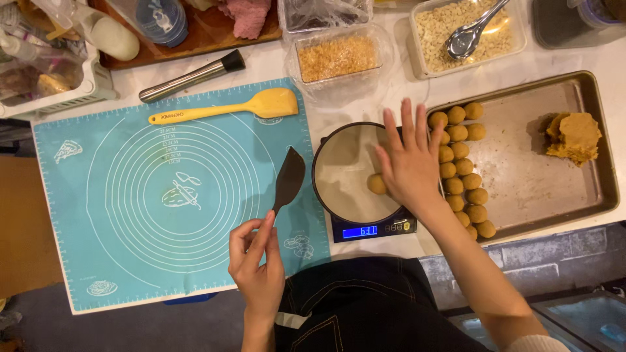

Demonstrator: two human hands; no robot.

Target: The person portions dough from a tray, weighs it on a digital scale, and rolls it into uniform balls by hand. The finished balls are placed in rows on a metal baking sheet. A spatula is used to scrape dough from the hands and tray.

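My left hand (256,264) grips the handle of a dark spatula (288,179), whose blade points up over the right part of a blue baking mat (130,195). My right hand (409,163) lies flat with fingers spread over the right side of a white bowl (342,173) on a digital scale (372,229). One tan dough ball (376,184) sits in the bowl just at the palm's edge. Whether the palm presses it, I cannot tell.
A metal tray (528,189) on the right holds several rolled dough balls (460,168) and a lump of dough (574,137). A yellow spatula (225,109) and a steel rolling pin (192,76) lie at the mat's top. Tubs of crumbs (338,57) and oats with a spoon (466,29) stand behind.
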